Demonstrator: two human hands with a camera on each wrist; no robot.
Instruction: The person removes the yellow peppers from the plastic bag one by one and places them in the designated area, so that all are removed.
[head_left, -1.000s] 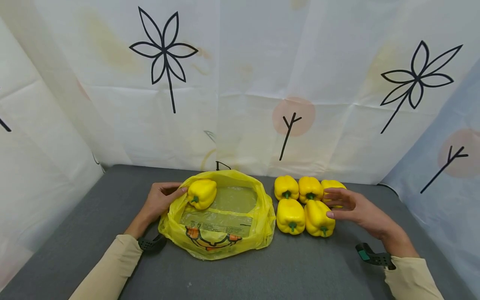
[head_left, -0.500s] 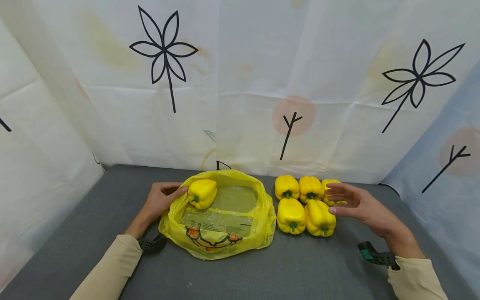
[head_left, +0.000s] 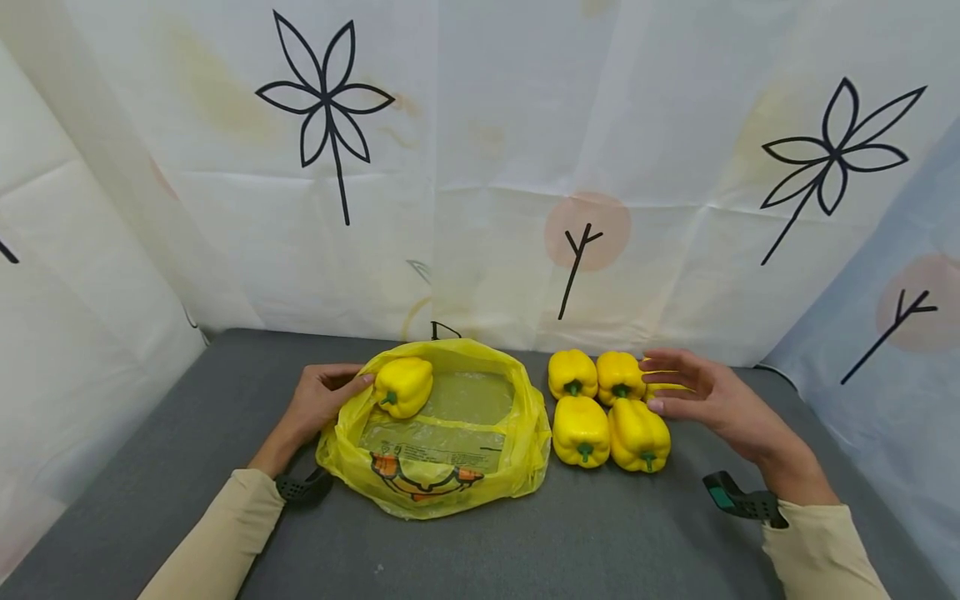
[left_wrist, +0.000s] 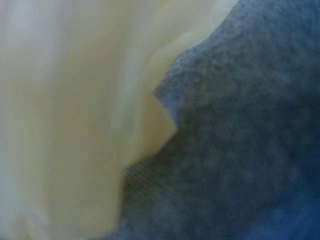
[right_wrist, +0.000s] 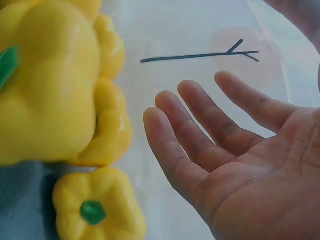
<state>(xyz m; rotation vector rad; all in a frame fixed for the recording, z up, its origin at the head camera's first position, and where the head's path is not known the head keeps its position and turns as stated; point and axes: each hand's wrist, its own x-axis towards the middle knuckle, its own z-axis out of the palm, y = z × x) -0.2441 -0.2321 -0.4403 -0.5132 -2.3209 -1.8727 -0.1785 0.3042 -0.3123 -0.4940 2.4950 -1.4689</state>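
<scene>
My left hand (head_left: 318, 402) holds the left rim of a yellow plastic bag (head_left: 435, 492), thumb over the edge. Inside the bag, against that rim, lies a yellow bell pepper (head_left: 405, 387). The left wrist view shows only blurred pale plastic (left_wrist: 65, 125), with no hand visible. To the bag's right, several yellow bell peppers (head_left: 582, 431) stand in two rows. My right hand (head_left: 708, 396) hovers at their right side, fingers spread and gently bent, holding nothing. It partly hides the back right pepper (head_left: 660, 388). Gaps show between the fingers and the peppers (right_wrist: 47, 85) in the right wrist view.
A dark grey table (head_left: 450, 558) carries everything. White cloth (head_left: 495, 108) with plant drawings rises behind it and on both sides. Dark bands (head_left: 742, 500) sit on both wrists.
My right hand drifted slightly right, then back left and a little up, covering more of the back right pepper. The left hand, bag and peppers have stayed in place.
</scene>
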